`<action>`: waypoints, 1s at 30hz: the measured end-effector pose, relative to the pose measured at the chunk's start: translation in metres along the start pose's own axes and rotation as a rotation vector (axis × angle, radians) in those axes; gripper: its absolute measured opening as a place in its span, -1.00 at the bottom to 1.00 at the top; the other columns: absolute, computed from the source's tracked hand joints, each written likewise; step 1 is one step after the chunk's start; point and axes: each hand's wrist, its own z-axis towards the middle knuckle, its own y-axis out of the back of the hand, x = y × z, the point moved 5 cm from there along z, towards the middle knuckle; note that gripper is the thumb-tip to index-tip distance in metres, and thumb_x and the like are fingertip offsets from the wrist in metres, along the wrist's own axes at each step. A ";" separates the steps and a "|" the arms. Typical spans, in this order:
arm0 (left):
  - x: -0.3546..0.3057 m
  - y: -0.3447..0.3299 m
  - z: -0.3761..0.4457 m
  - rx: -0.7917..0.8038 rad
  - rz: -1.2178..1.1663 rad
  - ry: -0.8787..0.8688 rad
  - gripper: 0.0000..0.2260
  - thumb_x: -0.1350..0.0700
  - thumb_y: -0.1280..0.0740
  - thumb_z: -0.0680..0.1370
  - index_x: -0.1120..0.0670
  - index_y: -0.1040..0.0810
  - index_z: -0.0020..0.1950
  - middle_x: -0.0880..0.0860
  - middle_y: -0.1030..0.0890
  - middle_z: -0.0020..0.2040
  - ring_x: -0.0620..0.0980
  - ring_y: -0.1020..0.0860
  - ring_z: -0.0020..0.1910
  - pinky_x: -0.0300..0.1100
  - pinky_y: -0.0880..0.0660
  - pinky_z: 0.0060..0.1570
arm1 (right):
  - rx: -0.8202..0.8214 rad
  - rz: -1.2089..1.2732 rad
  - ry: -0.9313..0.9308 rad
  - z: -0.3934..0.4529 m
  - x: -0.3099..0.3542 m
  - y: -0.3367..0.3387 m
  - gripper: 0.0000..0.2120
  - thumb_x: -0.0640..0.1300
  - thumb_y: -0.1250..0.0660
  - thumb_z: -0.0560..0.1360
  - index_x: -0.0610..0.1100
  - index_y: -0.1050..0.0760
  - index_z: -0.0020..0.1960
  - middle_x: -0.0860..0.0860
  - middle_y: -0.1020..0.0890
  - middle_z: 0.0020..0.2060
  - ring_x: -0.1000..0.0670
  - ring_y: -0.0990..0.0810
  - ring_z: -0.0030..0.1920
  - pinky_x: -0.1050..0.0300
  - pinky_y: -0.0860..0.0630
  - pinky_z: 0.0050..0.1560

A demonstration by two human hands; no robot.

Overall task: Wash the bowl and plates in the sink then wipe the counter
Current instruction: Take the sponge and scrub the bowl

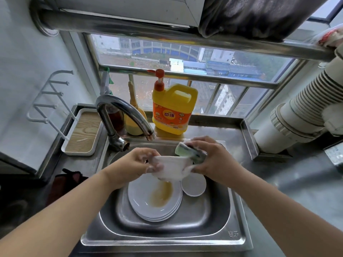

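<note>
1. Nearest the camera, the sink (219, 234) serves as the landmark: in its basin lies a stack of plates (148, 201), the top one smeared with brown sauce, and just right of the stack sits a small white dish (194, 186).
2. Above the basin, over the far edge of the plates, a person holds a soapy white bowl (171, 167) on its side, rim toward the right.
3. The left hand (138, 164) has its grip clenched on the bowl's left side, fingers curled round the foamy wall.
4. The right hand (213, 160) pinches a green sponge (191, 153) and presses it against the bowl's rim; its thumb steadies the bowl from below.
5. The step looks to be scrubbing the bowl. Done well, it likely means turning the bowl in the left grip while the sponge sweeps rim, inside and base, kept low over the sink since the foam makes it slippery.
6. Behind the sink, the tap (126, 115) shows no running water; rinsing appears yet to come.
7. Farther back, a yellow detergent jug (174, 108) stands by the window; the steel bench (297, 175) stretches right of the sink, unwiped.
</note>
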 end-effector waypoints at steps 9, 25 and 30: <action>0.023 -0.026 0.005 -0.312 -0.247 0.014 -0.84 0.17 -0.39 0.39 0.19 -0.58 -0.07 0.04 -0.65 -0.24 -0.04 -0.58 -0.21 -0.29 -0.53 -0.20 | -0.179 -0.006 -0.184 -0.023 0.022 -0.046 -0.50 0.14 -0.18 0.54 0.21 -0.19 0.46 0.06 -0.21 0.38 0.01 -0.21 0.34 0.12 -0.22 0.32; 0.026 -0.043 -0.002 -0.474 -0.531 0.018 -0.89 0.24 -0.29 0.44 0.24 -0.55 -0.07 0.14 -0.65 -0.21 0.04 -0.61 -0.21 -0.22 -0.59 -0.23 | -0.246 0.090 -0.243 0.000 0.011 -0.050 -0.62 0.07 -0.17 0.56 0.15 -0.37 0.37 0.13 -0.32 0.31 0.04 -0.26 0.30 0.07 -0.22 0.35; 0.025 -0.048 0.001 -0.447 -0.904 0.073 -0.69 0.11 -0.22 0.49 0.25 -0.53 0.14 0.23 -0.62 0.06 0.13 -0.60 0.04 0.05 -0.55 0.08 | -0.308 0.959 -0.594 -0.012 -0.026 -0.048 -0.78 -0.05 -0.12 0.63 -0.01 -0.47 0.21 -0.04 -0.59 -0.01 -0.01 -0.57 -0.05 0.15 -0.50 -0.15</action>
